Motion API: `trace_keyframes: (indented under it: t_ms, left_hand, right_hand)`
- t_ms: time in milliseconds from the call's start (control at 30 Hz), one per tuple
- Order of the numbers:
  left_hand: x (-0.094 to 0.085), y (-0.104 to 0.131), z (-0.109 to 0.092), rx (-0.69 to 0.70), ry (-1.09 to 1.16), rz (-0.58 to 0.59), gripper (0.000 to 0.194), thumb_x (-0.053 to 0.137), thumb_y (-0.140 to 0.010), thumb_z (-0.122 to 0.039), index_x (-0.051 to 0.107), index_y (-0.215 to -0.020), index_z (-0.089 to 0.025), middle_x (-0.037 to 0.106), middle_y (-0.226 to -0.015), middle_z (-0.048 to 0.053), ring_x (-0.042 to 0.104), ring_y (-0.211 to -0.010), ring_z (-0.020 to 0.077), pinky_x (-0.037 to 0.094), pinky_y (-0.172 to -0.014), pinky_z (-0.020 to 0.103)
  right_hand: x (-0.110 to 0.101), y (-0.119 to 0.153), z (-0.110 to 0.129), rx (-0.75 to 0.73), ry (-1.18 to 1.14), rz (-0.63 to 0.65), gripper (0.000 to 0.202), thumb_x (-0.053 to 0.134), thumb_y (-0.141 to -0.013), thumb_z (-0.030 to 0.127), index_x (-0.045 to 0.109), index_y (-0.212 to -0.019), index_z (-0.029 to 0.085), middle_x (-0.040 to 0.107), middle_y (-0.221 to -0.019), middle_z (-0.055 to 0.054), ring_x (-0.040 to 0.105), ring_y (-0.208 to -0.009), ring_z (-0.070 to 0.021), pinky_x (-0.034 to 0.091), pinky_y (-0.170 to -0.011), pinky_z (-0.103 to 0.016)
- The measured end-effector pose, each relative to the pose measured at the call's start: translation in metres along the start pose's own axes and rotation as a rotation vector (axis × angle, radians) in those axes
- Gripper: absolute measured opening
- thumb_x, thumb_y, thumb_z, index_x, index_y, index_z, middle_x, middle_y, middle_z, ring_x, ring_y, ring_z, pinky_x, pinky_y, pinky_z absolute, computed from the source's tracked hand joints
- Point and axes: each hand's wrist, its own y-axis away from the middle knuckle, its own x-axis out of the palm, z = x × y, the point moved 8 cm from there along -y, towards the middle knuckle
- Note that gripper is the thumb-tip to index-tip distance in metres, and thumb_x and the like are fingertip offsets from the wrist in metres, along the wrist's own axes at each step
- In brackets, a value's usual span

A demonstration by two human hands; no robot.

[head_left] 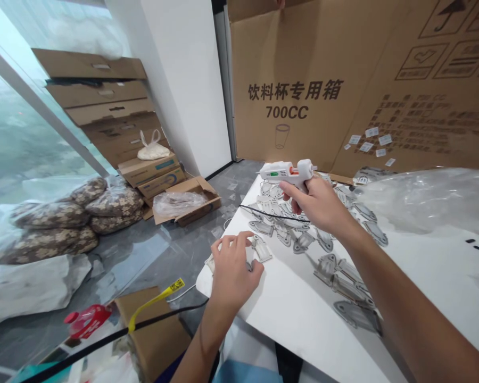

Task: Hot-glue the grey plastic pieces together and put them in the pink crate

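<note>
My right hand (317,199) is wrapped round the grip of a white glue gun (285,171), held above the table with its tip toward the left. A green mark and some orange show on its body. At the near left corner of the white table (279,319), my left hand (235,268) bends over a few flat grey plastic pieces (262,248), its thumb and fingers apart. Part of those pieces is hidden under the hand. Several more grey pieces (303,242) lie scattered beneath the glue gun, and others (357,314) sit nearer, beside my right forearm.
A large cardboard box (287,64) stands behind the table, with small labels stuck on it. Clear plastic wrap (435,199) covers the table's right side. A black cord (104,343) with a yellow tag (155,303) runs at lower left. Stacked boxes (115,122) stand by the window.
</note>
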Motion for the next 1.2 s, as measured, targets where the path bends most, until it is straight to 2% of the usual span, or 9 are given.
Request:
trace_keyframes:
  t_ms: [100,300,433,533,700,800,933,1067,1200]
  left_hand:
    - [0.003,-0.002,-0.008,0.022,0.018,0.065,0.053,0.068,-0.082,-0.012,0.058,-0.131,-0.031,0.073,-0.107,0.000,0.063,-0.115,0.0275,0.034,-0.116,0.056]
    - [0.001,-0.006,-0.034,0.319,-0.062,0.146,0.076,0.057,-0.074,0.001,0.055,-0.143,-0.032,0.069,-0.146,0.004,0.052,-0.143,0.0319,0.037,-0.115,0.055]
    - [0.004,-0.009,-0.039,0.440,-0.125,0.243,0.088,0.051,-0.067,0.008,0.057,-0.144,-0.032,0.072,-0.140,0.006,0.055,-0.141,0.0312,0.042,-0.113,0.054]
    - [0.004,-0.012,-0.041,0.480,-0.207,0.237,0.089,0.046,-0.068,0.014,0.060,-0.143,-0.033,0.076,-0.135,0.006,0.059,-0.137,0.0291,0.043,-0.110,0.052]
    - [0.007,-0.013,-0.051,0.507,-0.215,0.219,0.072,0.054,-0.080,0.009,0.059,-0.139,-0.032,0.080,-0.124,0.003,0.062,-0.128,0.0276,0.041,-0.109,0.050]
    - [0.010,-0.012,-0.054,0.478,-0.171,0.192,0.051,0.067,-0.090,-0.007,0.061,-0.135,-0.031,0.079,-0.120,0.004,0.063,-0.126,0.0296,0.040,-0.109,0.051]
    - [0.001,-0.012,-0.046,0.348,-0.005,0.043,0.035,0.069,-0.095,-0.013,0.065,-0.126,-0.029,0.079,-0.120,0.001,0.071,-0.115,0.0241,0.043,-0.111,0.046]
    - [-0.025,-0.016,-0.018,0.160,0.128,-0.177,0.026,0.070,-0.097,-0.020,0.068,-0.122,-0.028,0.081,-0.116,0.000,0.075,-0.108,0.0218,0.051,-0.101,0.038]
    - [-0.039,-0.029,0.022,-0.044,0.073,-0.261,0.021,0.075,-0.094,-0.024,0.070,-0.114,-0.030,0.083,-0.111,-0.001,0.078,-0.107,0.0250,0.053,-0.094,0.037]
  right_hand:
    - [-0.001,0.000,0.000,0.003,-0.003,-0.006,0.044,0.065,-0.106,0.050,0.064,-0.074,0.019,0.064,-0.062,-0.002,0.061,-0.061,-0.0168,0.044,-0.065,-0.033]
    - [-0.002,0.000,0.001,0.005,-0.008,-0.010,0.045,0.065,-0.105,0.052,0.065,-0.075,0.019,0.065,-0.064,-0.003,0.062,-0.062,-0.0173,0.046,-0.065,-0.034]
    - [-0.002,0.000,0.001,0.008,-0.005,0.001,0.045,0.063,-0.105,0.054,0.066,-0.077,0.019,0.065,-0.064,-0.003,0.062,-0.061,-0.0182,0.045,-0.065,-0.034]
    - [-0.002,0.000,0.002,0.009,-0.014,-0.001,0.044,0.063,-0.105,0.053,0.066,-0.078,0.019,0.065,-0.065,-0.004,0.061,-0.060,-0.0176,0.044,-0.063,-0.034]
    - [-0.003,0.002,0.003,0.005,-0.009,0.007,0.045,0.064,-0.105,0.054,0.065,-0.076,0.020,0.064,-0.063,-0.003,0.062,-0.063,-0.0185,0.045,-0.065,-0.034]
    - [-0.002,0.002,0.002,0.000,-0.005,0.010,0.046,0.063,-0.105,0.055,0.064,-0.075,0.020,0.064,-0.063,-0.003,0.063,-0.064,-0.0190,0.045,-0.066,-0.034]
    - [-0.001,0.001,0.002,-0.002,-0.014,0.008,0.045,0.063,-0.105,0.055,0.063,-0.076,0.020,0.063,-0.063,-0.002,0.062,-0.062,-0.0185,0.045,-0.066,-0.034]
    - [-0.002,0.001,0.002,-0.014,-0.036,-0.002,0.044,0.061,-0.105,0.056,0.061,-0.078,0.021,0.060,-0.063,-0.001,0.060,-0.060,-0.0181,0.043,-0.063,-0.034]
    - [0.000,0.002,0.003,-0.016,-0.010,0.026,0.046,0.062,-0.104,0.060,0.058,-0.078,0.022,0.060,-0.064,-0.001,0.058,-0.061,-0.0187,0.040,-0.063,-0.035]
